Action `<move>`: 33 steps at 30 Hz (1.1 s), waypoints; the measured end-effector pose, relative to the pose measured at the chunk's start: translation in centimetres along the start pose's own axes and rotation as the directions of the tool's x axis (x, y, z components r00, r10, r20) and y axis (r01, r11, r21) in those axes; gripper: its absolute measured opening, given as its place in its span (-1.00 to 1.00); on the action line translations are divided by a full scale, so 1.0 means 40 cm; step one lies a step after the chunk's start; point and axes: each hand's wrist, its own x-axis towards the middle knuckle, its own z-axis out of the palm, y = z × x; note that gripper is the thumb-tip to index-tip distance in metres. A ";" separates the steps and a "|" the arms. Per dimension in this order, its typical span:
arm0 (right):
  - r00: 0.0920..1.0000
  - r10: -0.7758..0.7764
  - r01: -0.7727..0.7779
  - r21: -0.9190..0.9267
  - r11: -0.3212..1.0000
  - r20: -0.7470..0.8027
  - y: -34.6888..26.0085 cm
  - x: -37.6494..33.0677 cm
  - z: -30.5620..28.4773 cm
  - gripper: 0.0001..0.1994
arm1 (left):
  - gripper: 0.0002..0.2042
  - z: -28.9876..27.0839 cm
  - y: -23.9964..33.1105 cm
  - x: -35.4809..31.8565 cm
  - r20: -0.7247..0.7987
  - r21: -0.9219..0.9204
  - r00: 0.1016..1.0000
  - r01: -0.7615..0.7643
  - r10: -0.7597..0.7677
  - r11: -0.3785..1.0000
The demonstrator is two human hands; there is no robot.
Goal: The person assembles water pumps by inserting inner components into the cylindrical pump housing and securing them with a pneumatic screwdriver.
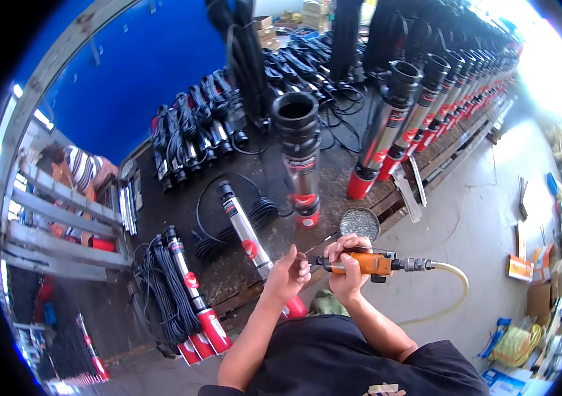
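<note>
My right hand (348,267) is wrapped round an orange air screwdriver (374,264), held level above the table's near edge. A pale hose (462,284) runs from its right end. My left hand (287,274) is closed, fingers curled and thumb up, just at the driver's tip; anything in its fingers is too small to make out. Beneath my left hand lies a steel tube-shaped pump (244,228) with a black top and a red end, its lower part partly hidden by the hand. A round bowl (360,223) of small metal pieces, apparently screws, stands just beyond my right hand.
One upright pump (300,165) stands mid-table; a row of upright pumps (386,125) runs along the right edge. Pumps with coiled black cables (165,290) lie at left. Metal brackets (407,195) sit by the edge. Another person (79,168) is at far left. Boxes (522,267) lie right.
</note>
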 end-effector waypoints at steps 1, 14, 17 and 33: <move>1.000 0.010 -0.010 0.002 1.000 0.013 0.011 -0.003 0.007 -0.79 | -0.67 -0.001 0.007 -0.011 0.002 0.004 1.000 -0.016 0.016 1.000; 0.994 0.039 -0.035 -0.041 0.999 0.101 0.079 -0.028 0.053 -0.80 | -0.65 -0.056 0.027 -0.071 -0.024 -0.141 0.988 -0.151 0.150 0.978; 0.995 0.039 -0.037 -0.026 0.999 0.092 0.087 -0.025 0.055 -0.79 | -0.70 -0.061 0.029 -0.082 -0.015 -0.120 0.982 -0.187 0.186 0.975; 0.993 0.114 -0.115 0.012 0.993 0.027 0.093 -0.043 0.038 -0.80 | -0.80 -0.094 0.021 -0.082 -0.069 -0.127 0.982 -0.181 0.173 0.975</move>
